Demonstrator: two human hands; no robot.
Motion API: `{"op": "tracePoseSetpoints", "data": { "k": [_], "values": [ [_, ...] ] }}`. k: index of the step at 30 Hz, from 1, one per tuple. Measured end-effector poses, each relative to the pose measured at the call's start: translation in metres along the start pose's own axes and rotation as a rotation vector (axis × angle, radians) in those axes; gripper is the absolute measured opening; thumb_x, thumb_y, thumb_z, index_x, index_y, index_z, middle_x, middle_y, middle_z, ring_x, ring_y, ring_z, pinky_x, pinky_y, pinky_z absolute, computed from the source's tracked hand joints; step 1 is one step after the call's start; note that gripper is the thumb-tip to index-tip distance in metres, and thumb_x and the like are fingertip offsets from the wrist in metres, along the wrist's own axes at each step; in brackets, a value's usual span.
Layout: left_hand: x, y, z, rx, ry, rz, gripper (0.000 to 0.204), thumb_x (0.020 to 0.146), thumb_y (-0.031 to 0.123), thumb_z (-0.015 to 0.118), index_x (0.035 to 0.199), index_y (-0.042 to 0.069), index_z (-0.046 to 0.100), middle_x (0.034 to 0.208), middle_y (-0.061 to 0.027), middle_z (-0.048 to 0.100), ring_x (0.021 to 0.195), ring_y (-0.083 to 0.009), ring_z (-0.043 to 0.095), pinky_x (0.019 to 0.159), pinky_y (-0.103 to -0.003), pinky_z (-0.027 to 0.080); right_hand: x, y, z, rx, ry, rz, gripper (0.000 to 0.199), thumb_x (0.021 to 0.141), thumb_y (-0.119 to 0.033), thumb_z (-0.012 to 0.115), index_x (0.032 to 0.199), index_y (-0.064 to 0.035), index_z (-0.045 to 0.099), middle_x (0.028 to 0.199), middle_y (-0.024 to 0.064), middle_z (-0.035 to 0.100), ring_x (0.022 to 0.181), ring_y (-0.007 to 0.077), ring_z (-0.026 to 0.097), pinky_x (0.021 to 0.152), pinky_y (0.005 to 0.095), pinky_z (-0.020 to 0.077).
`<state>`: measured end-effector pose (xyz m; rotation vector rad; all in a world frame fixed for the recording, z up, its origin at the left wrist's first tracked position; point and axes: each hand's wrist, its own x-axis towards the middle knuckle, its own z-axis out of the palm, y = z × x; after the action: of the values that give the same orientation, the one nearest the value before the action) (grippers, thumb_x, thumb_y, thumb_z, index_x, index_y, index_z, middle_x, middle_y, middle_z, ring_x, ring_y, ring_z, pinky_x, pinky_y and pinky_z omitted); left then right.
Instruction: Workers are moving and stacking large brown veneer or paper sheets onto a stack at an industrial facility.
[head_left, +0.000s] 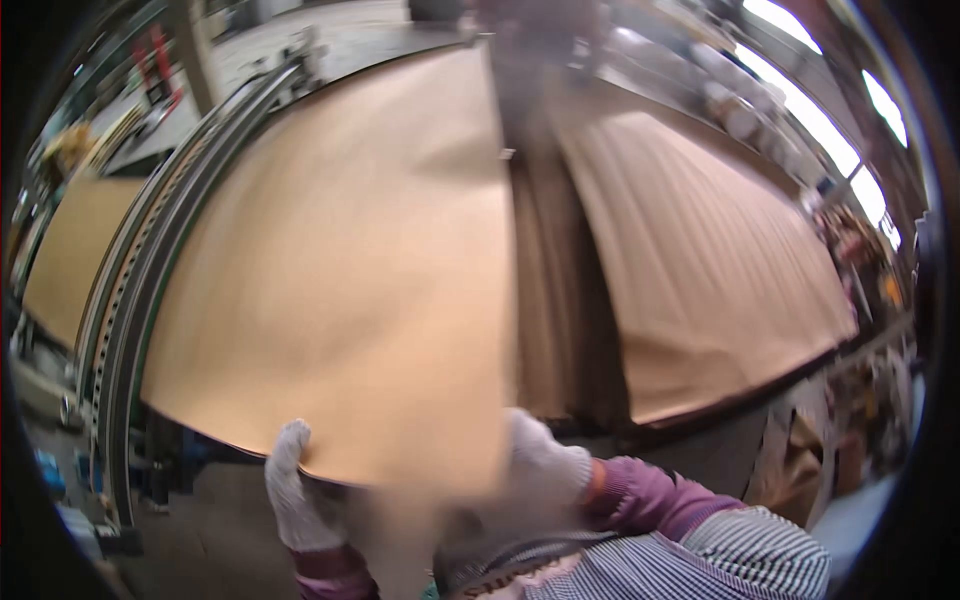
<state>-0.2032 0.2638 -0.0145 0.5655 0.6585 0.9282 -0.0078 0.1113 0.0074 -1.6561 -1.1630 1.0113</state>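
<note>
Brown paper sheet (350, 270): stretches ahead of both hands, long axis running away
Left hand (300, 495): fingers pinching its near edge
Right hand (548, 462): by its right corner, fingers too blurred to tell

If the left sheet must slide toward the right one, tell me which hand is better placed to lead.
Probably the right hand: it is at the right edge of the left sheet, nearer the right sheet; the left hand sits farther left.
</note>
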Motion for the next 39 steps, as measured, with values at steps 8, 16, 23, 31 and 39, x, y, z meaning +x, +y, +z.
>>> {"op": "tracePoseSetpoints", "data": {
  "k": [8, 16, 23, 31, 39],
  "values": [
    [0.003, 0.023, 0.027, 0.085, -0.655, 0.016, 0.035, 0.098, 0.022, 0.044, 0.119, -0.003, 0.055, 0.114, -0.0154, 0.065, 0.092, -0.0198, 0.068, 0.073, -0.026, 0.06, -0.149, 0.038, -0.145, -0.712, 0.329, -0.647, 0.058, 0.078, -0.029, 0.069, 0.13, -0.009, 0.053, 0.125, 0.0162, 0.056, 0.112, 0.0341, 0.057, 0.094, 0.0443, 0.0467],
    [-0.033, 0.011, 0.127, -0.123, -0.804, 0.117, 0.037, 0.099, 0.015, 0.044, 0.129, -0.006, 0.049, 0.132, -0.017, 0.054, 0.118, -0.0198, 0.057, 0.093, -0.026, 0.054, -0.194, 0.14, -0.227, -1.007, 0.275, -0.334, 0.051, 0.072, -0.044, 0.067, 0.11, -0.011, 0.059, 0.113, 0.0144, 0.054, 0.111, 0.0341, 0.047, 0.096, 0.0473, 0.0352],
    [-0.084, 0.0, 0.214, -0.228, -0.486, 0.193, 0.022, 0.094, 0.012, 0.054, 0.105, -0.006, 0.062, 0.099, -0.0174, 0.069, 0.084, -0.0214, 0.071, 0.073, -0.027, 0.062, -0.207, 0.158, -0.221, -1.018, 0.382, -0.452, 0.051, 0.069, -0.044, 0.069, 0.108, -0.0133, 0.059, 0.108, 0.0108, 0.053, 0.107, 0.0313, 0.048, 0.09, 0.0455, 0.0365],
    [-0.117, -0.078, 0.264, -0.227, -0.58, 0.091, 0.023, 0.095, 0.013, 0.055, 0.109, -0.004, 0.059, 0.1, -0.0182, 0.069, 0.087, -0.0268, 0.071, 0.073, -0.039, 0.063, -0.198, 0.172, -0.231, -1.042, 0.375, -0.45, 0.057, 0.073, -0.048, 0.066, 0.118, -0.0133, 0.06, 0.12, 0.0121, 0.056, 0.116, 0.0319, 0.048, 0.099, 0.0455, 0.0341],
    [-0.211, -0.148, 0.299, 0.439, -0.524, -0.124, 0.034, 0.102, 0.03, 0.042, 0.11, 0.002, 0.059, 0.094, -0.0083, 0.067, 0.082, -0.0162, 0.066, 0.073, -0.029, 0.055, -0.184, 0.19, -0.242, -0.774, 0.2, -0.028, 0.039, 0.084, -0.035, 0.064, 0.112, -0.009, 0.062, 0.112, 0.0176, 0.063, 0.097, 0.0336, 0.062, 0.078, 0.0429, 0.0492]
  ]
}}
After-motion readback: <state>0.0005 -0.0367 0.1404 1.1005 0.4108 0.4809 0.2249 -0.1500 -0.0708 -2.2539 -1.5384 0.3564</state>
